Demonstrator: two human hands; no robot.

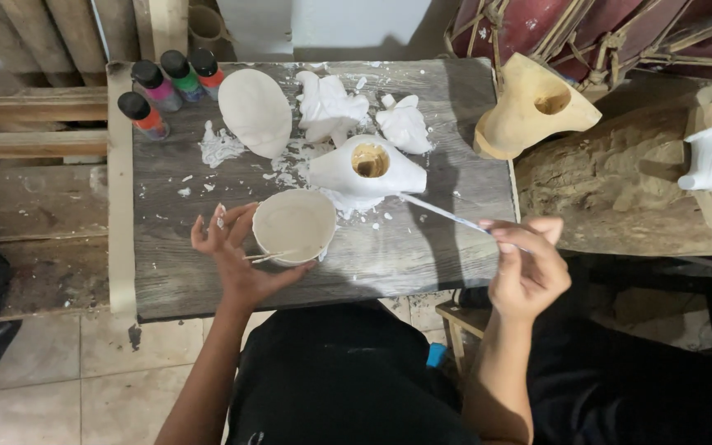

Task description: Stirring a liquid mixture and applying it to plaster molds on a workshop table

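A white bowl on the grey tabletop is cupped by the left hand. A thin brush (tip touching a white-coated carving) is pinched by the right hand

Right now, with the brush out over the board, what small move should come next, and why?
Probably dip the brush into the cup: the left hand steadies that cup of white paint, and the right hand holds the brush beside the half-white carving.
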